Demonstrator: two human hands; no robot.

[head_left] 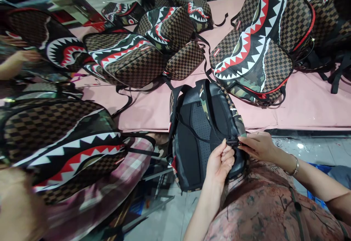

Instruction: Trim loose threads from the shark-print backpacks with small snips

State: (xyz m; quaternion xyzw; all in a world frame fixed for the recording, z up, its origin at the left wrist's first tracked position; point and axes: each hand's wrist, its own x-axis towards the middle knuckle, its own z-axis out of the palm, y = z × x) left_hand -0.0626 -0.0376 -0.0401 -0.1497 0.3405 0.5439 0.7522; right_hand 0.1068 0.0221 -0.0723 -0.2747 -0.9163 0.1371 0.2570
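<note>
A backpack [189,160] leans at the pink table's edge and over my lap, its black padded back and shoulder straps facing up. My left hand [221,159] is closed, thumb and fingers pinched on a thin black strap [231,142] at the backpack's lower right side. On the other end of this short piece, my right hand [256,146] pinches it from the right. A small dark fitting seems to sit between the two hands, too small to make out. A camouflage-lined shoulder strap [204,100] lies loose across the back panel.
On the pink table [309,106] lie several checkered shark-mouth backpacks, one large backpack [252,47] just beyond mine. At left, a co-worker's blurred hand [19,201] is beside another backpack [63,142]. Another person's arm [16,62] reaches in at the far left.
</note>
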